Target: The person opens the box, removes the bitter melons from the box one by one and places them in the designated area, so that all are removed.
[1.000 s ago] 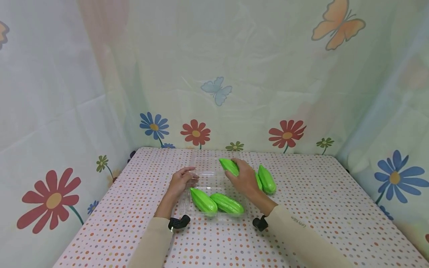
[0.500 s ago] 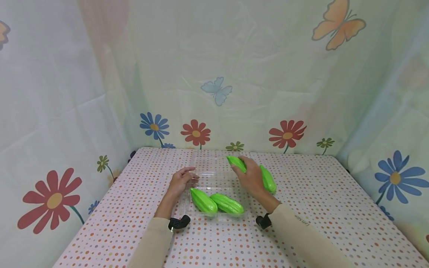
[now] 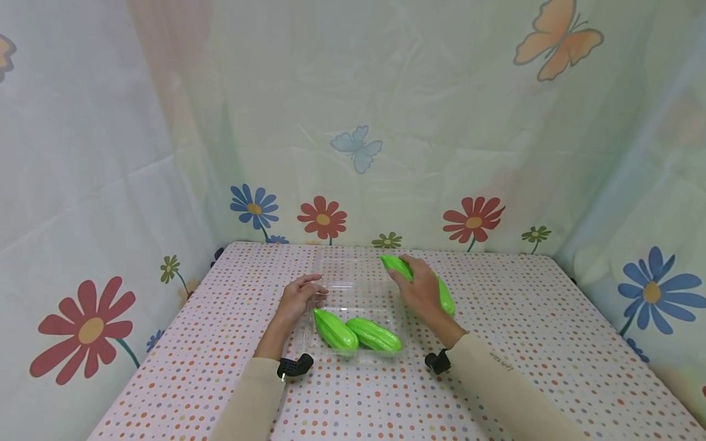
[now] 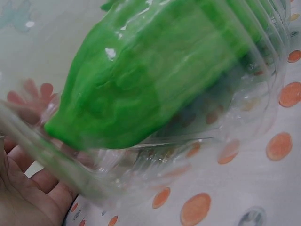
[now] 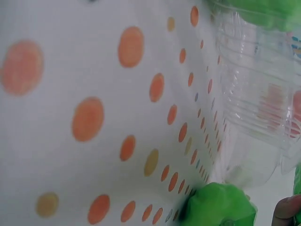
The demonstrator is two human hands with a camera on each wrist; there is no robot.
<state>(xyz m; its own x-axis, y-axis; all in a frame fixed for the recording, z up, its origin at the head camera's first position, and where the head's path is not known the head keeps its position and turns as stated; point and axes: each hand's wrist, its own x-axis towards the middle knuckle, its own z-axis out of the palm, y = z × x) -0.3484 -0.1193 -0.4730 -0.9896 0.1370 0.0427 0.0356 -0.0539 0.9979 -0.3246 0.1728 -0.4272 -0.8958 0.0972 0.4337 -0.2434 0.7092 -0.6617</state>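
Note:
A clear plastic box (image 3: 353,303) with its lid (image 3: 344,266) folded back holds two bright green ribbed gourds (image 3: 335,331) in its near part. At its left side my left hand (image 3: 295,300) touches the wall, fingers loosely bent; in the left wrist view the palm (image 4: 28,188) shows beyond the clear rim. My right hand (image 3: 421,288) grips another green gourd (image 3: 393,263) behind the box's right corner, pointed tip to the left. In the right wrist view a fingertip (image 5: 284,209) lies against a green edge (image 5: 297,183).
One more green gourd (image 3: 445,298) lies on the table just right of my right hand, partly hidden by it. A gourd end (image 5: 218,206) shows low in the right wrist view. Dotted cloth (image 3: 524,343) covers the table, with a flowered curtain (image 3: 419,184) behind.
My right hand has moved right and slightly away with the gourd in its grip, off the box's right side, now covering more of the gourds there. The left hand has stayed put.

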